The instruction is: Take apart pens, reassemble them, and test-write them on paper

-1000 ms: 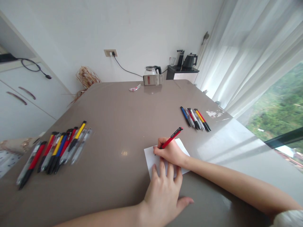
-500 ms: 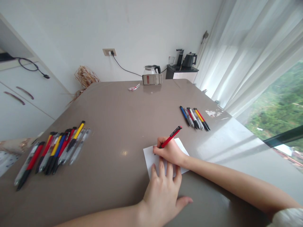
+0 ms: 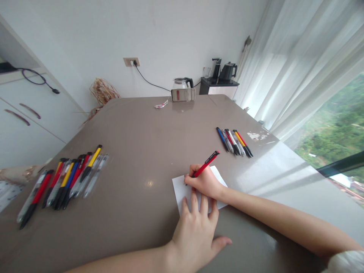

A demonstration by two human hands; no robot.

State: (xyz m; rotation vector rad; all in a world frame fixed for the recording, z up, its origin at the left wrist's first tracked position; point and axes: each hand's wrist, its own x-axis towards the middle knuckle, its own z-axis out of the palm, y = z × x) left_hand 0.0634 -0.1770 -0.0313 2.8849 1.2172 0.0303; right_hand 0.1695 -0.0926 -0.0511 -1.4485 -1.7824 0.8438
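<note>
- So our right hand (image 3: 205, 182) has the red pen (image 3: 205, 166) pinched in a normal writing grip, top end leaning up and to the right, tip down at the paper (image 3: 179, 189). Whether it actually touches is too small for us to tell.
- Our right forearm (image 3: 273, 216) comes in from the lower right, with a bit of white sleeve (image 3: 345, 261) at the corner.
- Our left hand (image 3: 196, 231) isn't gripping anything: palm down, fingers spread over the near part of the sheet, thumb stuck out to the right.
- Between them, our two hands hide a good chunk of the paper, so we can only see its left side and a few edges.
- Pens on the table (image 3: 136, 144): we make it seven in the right bunch (image 3: 233, 141), a bit beyond the hands. The left bunch (image 3: 67, 178) overlaps too much for an exact count, but we'd say about a dozen.
- Far edge: one phone-like slab (image 3: 183, 95) standing in front of one glass jug (image 3: 179, 84), partly blocking it, plus one small red-and-white piece (image 3: 161, 105) just beside.
- Beyond that we've got one dark kettle (image 3: 227, 71) on a side stand (image 3: 223, 90), and a white curtain (image 3: 273, 68) at the right.
</note>
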